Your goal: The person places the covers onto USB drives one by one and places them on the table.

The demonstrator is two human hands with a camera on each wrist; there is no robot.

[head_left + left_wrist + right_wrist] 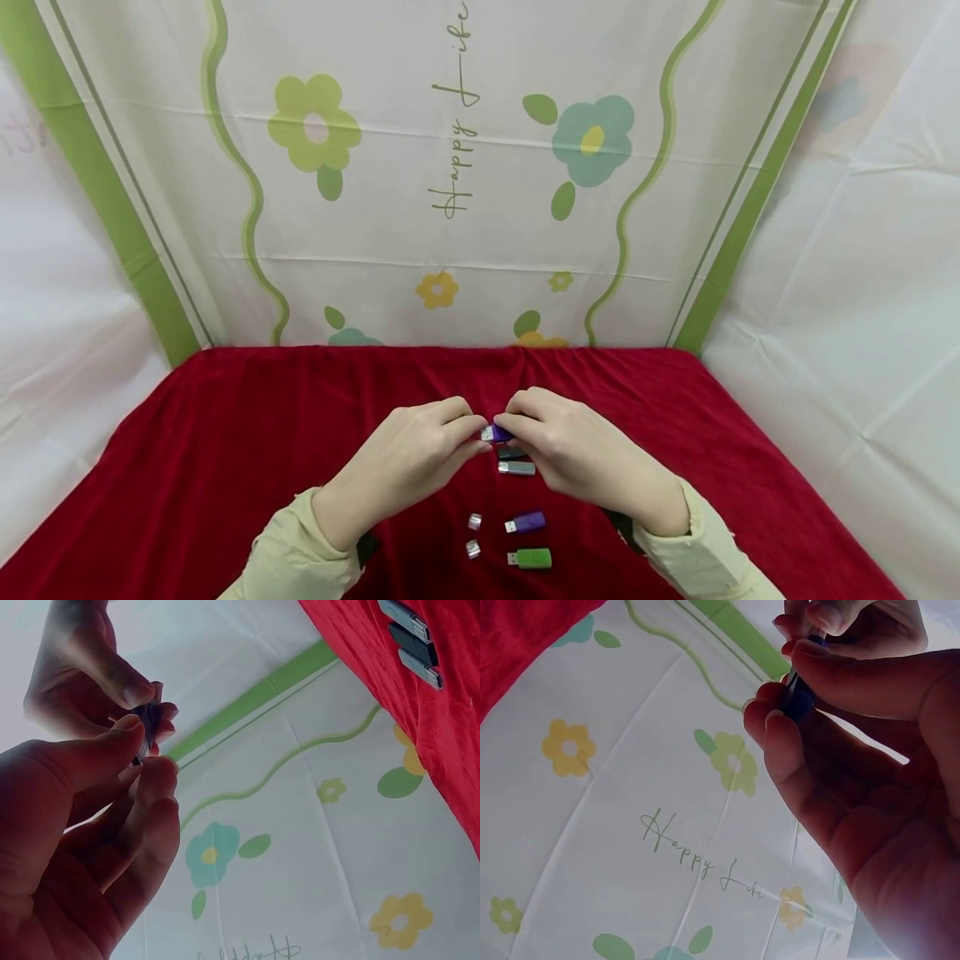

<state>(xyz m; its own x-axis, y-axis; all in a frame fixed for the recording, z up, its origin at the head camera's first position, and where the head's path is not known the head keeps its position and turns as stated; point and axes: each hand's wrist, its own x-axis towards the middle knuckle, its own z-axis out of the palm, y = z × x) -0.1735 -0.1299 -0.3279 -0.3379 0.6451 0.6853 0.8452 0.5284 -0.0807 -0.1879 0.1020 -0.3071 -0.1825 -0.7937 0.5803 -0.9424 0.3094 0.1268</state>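
Observation:
Both hands meet above the red cloth and hold a purple USB flash drive between them. My right hand pinches its purple body between thumb and fingers. At the pale connector end, my left hand pinches with thumb and index finger. The right wrist view shows the drive as a dark blue piece in the right fingertips, partly hidden by them. Just below the hands lie a grey flash drive and a dark one, partly covered by the right hand.
Nearer the person, a purple flash drive and a green flash drive lie with connectors pointing left. Two small clear caps sit left of them. Red cloth covers the table; a flowered white curtain hangs behind.

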